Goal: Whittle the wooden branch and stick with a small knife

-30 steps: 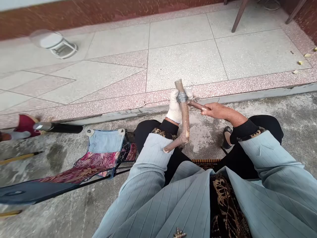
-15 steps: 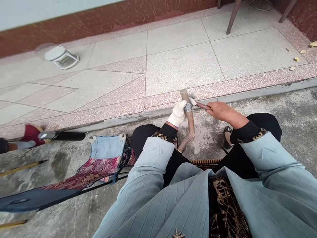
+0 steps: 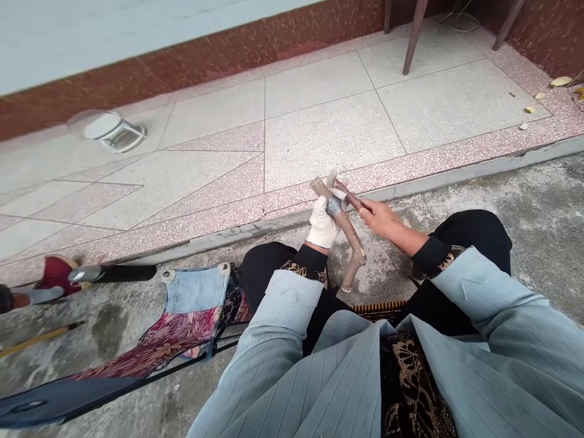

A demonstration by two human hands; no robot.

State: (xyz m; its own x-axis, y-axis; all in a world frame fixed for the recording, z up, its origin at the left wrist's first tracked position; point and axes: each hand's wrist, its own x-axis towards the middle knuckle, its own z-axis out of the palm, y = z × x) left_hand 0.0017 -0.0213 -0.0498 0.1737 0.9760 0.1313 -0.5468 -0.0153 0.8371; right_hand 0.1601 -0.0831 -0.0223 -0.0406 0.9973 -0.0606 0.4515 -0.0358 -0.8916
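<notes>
My left hand [image 3: 323, 225], in a white knitted glove, is closed around a crooked wooden branch [image 3: 349, 234]. Grey wire [image 3: 333, 205] is wound round the branch near its cut upper end, beside the glove. The branch slants, its bent lower end hanging between my knees. Bare, my right hand [image 3: 384, 220] grips a reddish-brown stick-like piece [image 3: 350, 196]. That piece's far end lies by the gloved fingertips, just past the wire; whether it touches them I cannot tell.
To my left stands a folding chair with a patterned fabric seat [image 3: 177, 334]. Beyond it are a person's red shoe [image 3: 57, 274] and a dark tube with a silver end [image 3: 116, 273]. A low step edge [image 3: 438, 182] runs ahead, with a white stool [image 3: 114, 131] on the tiles.
The branch has tilted, its upper end swinging left. My right hand has moved left with the reddish-brown piece, which now points more steeply up and left. The view has shifted slightly.
</notes>
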